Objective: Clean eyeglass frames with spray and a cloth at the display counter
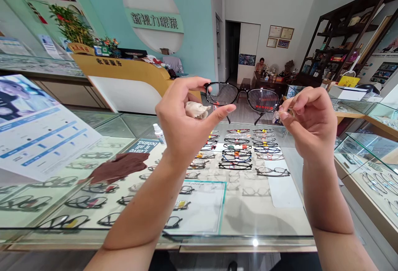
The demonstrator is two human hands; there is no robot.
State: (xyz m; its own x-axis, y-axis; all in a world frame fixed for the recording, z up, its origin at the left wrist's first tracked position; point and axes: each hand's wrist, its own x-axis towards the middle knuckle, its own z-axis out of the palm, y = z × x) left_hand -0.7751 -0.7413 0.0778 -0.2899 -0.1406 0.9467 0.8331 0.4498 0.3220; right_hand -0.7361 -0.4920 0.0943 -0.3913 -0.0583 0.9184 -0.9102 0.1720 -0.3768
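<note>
A pair of black-rimmed eyeglasses [243, 90] is held up above the glass counter, with red lettering on one lens. My left hand [183, 115] grips the rim at its left end between thumb and fingers. A crumpled off-white cloth [197, 110] is tucked in that same palm. At the other end of the eyeglasses, my right hand [311, 119] is closed in a pinch against the frame's edge; its exact fingertip contact is partly hidden. The tips of the arms point down below the lenses.
Many frames stand in rows inside the glass counter [258, 225]. On top lie a brown cloth [120, 167], a small white bottle [158, 131] and a folded leaflet [40, 134] at left. More display cases [370, 150] stand at right. A person [260, 67] sits at the back.
</note>
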